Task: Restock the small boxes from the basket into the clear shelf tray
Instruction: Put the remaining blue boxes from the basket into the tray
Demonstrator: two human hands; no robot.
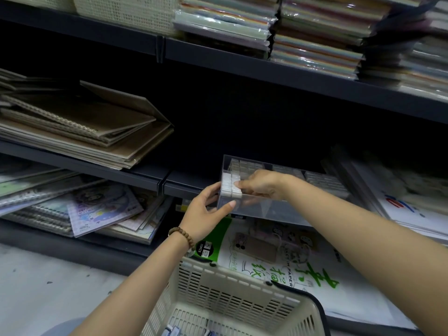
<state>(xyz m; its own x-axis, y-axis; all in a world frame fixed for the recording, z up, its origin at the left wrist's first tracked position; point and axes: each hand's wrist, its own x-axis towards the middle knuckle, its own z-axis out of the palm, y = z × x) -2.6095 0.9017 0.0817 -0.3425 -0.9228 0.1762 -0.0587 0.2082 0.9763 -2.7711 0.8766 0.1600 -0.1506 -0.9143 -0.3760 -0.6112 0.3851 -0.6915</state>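
Small boxes [231, 187], white and squarish, stand packed as one block in the front left corner of the clear tray [266, 210]; I count two columns side by side, with about five rows showing, though my fingers hide part of the block; further back in the tray lie more rows of them, greyer through the plastic and too blurred to count; my right hand [260, 184] reaches into the tray from the right, its fingers curled over the block's top and pinching it; my left hand [206, 209] grips the tray's front left corner, thumb on the front wall, fingers round the side; one bead bracelet [183, 236] sits on that wrist; one cream basket [242, 282] is below the tray, nearer to me; what lies in it I cannot make out.
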